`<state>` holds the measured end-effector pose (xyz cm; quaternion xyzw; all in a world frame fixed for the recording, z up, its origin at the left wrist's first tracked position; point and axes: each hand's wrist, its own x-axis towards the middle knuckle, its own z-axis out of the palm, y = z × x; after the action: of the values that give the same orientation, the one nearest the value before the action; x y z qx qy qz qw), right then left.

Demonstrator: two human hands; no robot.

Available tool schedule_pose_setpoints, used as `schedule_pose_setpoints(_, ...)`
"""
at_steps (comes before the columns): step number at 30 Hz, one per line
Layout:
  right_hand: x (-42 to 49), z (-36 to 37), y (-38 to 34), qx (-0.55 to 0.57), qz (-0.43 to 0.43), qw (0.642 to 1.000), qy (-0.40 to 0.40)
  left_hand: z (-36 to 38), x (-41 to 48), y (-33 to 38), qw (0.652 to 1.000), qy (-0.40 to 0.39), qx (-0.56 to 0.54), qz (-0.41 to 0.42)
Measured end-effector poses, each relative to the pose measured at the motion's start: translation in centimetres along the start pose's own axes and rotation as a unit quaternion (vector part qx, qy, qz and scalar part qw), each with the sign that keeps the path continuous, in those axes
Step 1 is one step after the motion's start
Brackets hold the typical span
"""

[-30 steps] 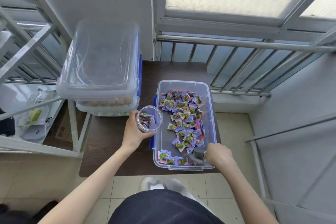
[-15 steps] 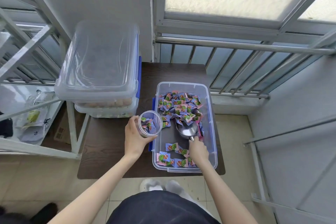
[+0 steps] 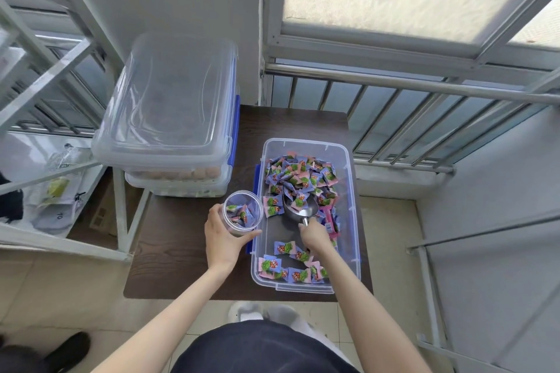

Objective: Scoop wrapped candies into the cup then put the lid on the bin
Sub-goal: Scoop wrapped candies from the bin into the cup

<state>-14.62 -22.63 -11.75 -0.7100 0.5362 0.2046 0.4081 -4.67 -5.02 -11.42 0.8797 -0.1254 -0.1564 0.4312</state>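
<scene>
A clear plastic bin (image 3: 351, 191) stands open on the dark wooden table (image 3: 181, 251), holding several wrapped candies (image 3: 300, 175) in purple, pink and green. My right hand (image 3: 313, 236) grips the handle of a metal scoop (image 3: 298, 210) inside the bin; a candy or two lie in its bowl, which points into the pile. My left hand (image 3: 222, 239) holds a clear cup (image 3: 242, 212) tilted toward the bin's left wall, with a few candies inside. A clear lid (image 3: 169, 100) rests on top of the stacked bins at the left.
Two stacked clear bins (image 3: 178, 179) with blue latches sit on the table's far left. A white metal frame (image 3: 121, 221) stands left of the table, with bags (image 3: 57, 191) behind it. A steel railing (image 3: 424, 88) and window lie beyond. My shoes (image 3: 260, 312) show below the table edge.
My right hand has pushed the scoop from the bin's near end forward into the candy pile, sweeping candies toward the far end. The cup stays in my left hand beside the bin.
</scene>
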Motion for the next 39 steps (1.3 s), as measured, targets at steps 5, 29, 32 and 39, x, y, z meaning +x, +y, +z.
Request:
schedule_pose_setpoints(5,0.3,2.2,0.7,-0.001,-0.011,1.000,0.020,0.5,-0.3,0.1,1.000,0.011,0.008,-0.009)
schedule_pose_setpoints(29,3.5,2.4,1.2,0.199,-0.107,0.974,0.010,0.3,-0.5,-0.1,0.999,0.010,-0.026,-0.015)
schedule_pose_setpoints(32,3.2,2.0,2.5,0.188,-0.115,0.975,0.006,0.2,-0.5,0.1,1.000,0.009,-0.028,-0.009)
schedule_pose_setpoints(39,0.2,-0.1,5.8,0.158,-0.139,0.978,0.007,0.0,-0.3,0.2,1.000,-0.001,-0.027,-0.002)
